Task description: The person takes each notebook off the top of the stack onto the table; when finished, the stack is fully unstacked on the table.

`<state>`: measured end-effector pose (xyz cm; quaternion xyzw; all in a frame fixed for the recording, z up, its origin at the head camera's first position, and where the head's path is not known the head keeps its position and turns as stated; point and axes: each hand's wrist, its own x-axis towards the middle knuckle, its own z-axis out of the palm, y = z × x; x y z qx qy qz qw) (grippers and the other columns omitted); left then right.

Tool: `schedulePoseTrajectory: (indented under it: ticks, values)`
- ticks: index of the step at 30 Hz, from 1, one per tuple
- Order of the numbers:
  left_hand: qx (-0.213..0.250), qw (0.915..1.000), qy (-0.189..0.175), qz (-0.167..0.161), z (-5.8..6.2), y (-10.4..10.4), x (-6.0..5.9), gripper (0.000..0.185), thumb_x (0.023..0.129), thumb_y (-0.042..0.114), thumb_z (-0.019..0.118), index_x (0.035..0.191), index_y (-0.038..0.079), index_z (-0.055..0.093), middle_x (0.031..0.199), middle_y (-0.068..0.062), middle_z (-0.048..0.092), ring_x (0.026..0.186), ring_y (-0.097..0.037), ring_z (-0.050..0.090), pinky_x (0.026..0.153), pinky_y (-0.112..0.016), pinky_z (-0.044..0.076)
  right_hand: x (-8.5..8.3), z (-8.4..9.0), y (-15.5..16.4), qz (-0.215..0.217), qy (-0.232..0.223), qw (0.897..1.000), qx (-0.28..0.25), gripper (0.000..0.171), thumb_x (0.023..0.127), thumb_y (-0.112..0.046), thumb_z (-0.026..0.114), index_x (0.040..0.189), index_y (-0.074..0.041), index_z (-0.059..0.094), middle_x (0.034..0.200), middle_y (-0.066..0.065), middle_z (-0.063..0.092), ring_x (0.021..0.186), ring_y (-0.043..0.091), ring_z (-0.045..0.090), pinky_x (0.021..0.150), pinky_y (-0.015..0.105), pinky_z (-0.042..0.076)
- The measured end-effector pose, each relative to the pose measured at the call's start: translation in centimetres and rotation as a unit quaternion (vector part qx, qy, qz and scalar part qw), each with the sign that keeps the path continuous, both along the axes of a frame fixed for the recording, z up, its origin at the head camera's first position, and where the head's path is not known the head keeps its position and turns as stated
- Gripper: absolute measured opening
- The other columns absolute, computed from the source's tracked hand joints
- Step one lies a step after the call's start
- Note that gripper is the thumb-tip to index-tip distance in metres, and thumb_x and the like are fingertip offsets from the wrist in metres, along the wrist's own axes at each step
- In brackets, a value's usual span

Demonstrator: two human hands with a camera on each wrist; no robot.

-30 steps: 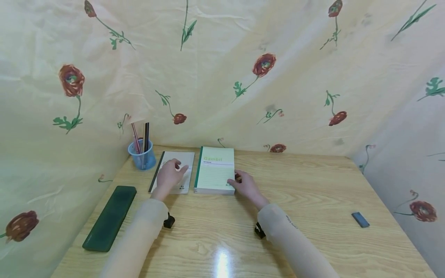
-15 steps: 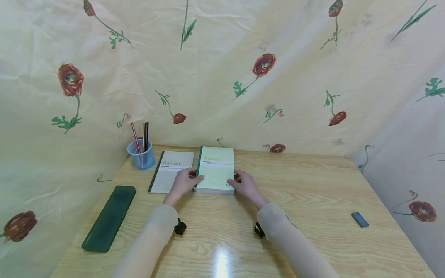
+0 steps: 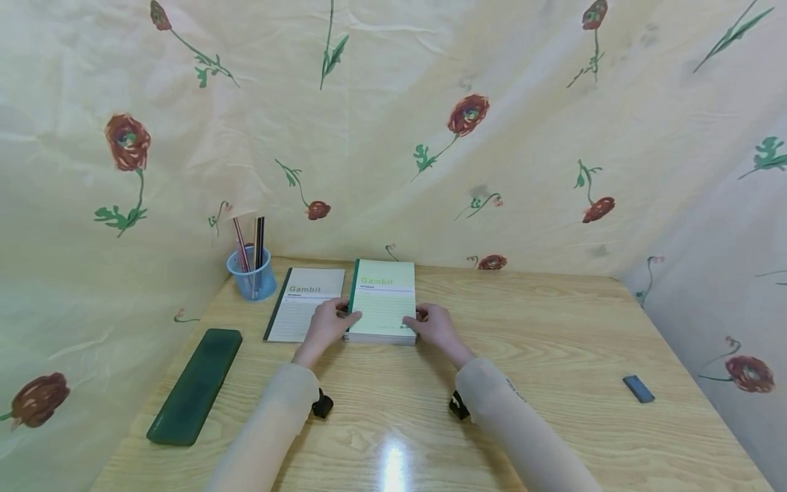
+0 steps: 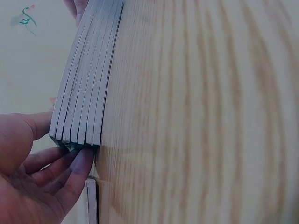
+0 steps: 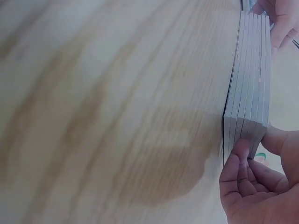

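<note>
A neat stack of several notebooks (image 3: 382,301), with green spines and a pale "Gambit" cover on top, lies flat at the back of the table. My left hand (image 3: 327,322) holds its spine side, thumb over the top cover's edge and fingers against the spines. On the opposite side my right hand (image 3: 435,326) grips the page edges, its thumb on the top cover. Both wrist views show the stacked page edges (image 4: 86,79) between the two hands. To the left, a single dark-spined notebook (image 3: 307,283) lies flat, partly hidden by my left hand.
A blue cup (image 3: 253,277) of pencils stands at the back left corner. Along the left edge lies a dark green case (image 3: 195,386). A small blue block (image 3: 638,388) is on the right of the wooden table (image 3: 529,307). Flowered cloth (image 3: 381,137) hangs behind.
My left hand has moved right, from above the single notebook to the stack's spine side, and has taken hold there. My right hand keeps its place; the stack has not visibly moved.
</note>
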<state>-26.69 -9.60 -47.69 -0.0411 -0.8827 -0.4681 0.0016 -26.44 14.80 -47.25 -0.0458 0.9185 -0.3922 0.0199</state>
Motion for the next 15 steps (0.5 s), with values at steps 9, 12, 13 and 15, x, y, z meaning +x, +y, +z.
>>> schedulePoseTrajectory:
  ticks: [9, 12, 13, 15]
  values:
    - [-0.01, 1.0, 0.001, 0.0, 0.03, 0.1, -0.06, 0.041, 0.095, 0.025, 0.071, 0.124, -0.002, 0.064, 0.111, -0.013, 0.067, 0.099, -0.026, 0.062, 0.085, -0.042, 0.051, 0.18, 0.21, -0.06, -0.019, 0.011, 1.0, -0.01, 0.027, 0.094, -0.014, 0.07, 0.111, 0.007, 0.068, 0.09, 0.011, 0.064, 0.074, 0.019, 0.054, 0.062, 0.028, 0.046]
    - [-0.011, 0.9999, 0.002, 0.005, -0.05, 0.14, -0.08, 0.038, 0.096, 0.026, 0.068, 0.123, -0.002, 0.065, 0.11, -0.014, 0.067, 0.097, -0.026, 0.062, 0.084, -0.042, 0.052, 0.2, 0.32, 0.13, -0.032, 0.002, 0.999, -0.019, 0.029, 0.093, -0.012, 0.07, 0.115, 0.008, 0.066, 0.093, 0.013, 0.064, 0.077, 0.021, 0.057, 0.064, 0.029, 0.048]
    - [-0.011, 0.9999, 0.004, 0.006, -0.1, 0.15, -0.08, 0.038, 0.097, 0.025, 0.067, 0.123, -0.002, 0.065, 0.111, -0.014, 0.067, 0.097, -0.026, 0.062, 0.084, -0.042, 0.052, 0.2, 0.36, 0.23, -0.036, 0.0, 0.999, -0.02, 0.03, 0.093, -0.012, 0.07, 0.116, 0.008, 0.065, 0.094, 0.014, 0.064, 0.079, 0.022, 0.057, 0.064, 0.03, 0.049]
    - [-0.009, 0.9999, 0.005, 0.009, -0.19, 0.14, -0.06, 0.036, 0.099, 0.025, 0.064, 0.123, -0.002, 0.065, 0.112, -0.014, 0.067, 0.099, -0.026, 0.062, 0.085, -0.043, 0.052, 0.21, 0.47, 0.5, -0.044, -0.005, 0.999, -0.025, 0.033, 0.093, -0.012, 0.07, 0.119, 0.008, 0.064, 0.099, 0.015, 0.064, 0.083, 0.024, 0.058, 0.067, 0.032, 0.05]
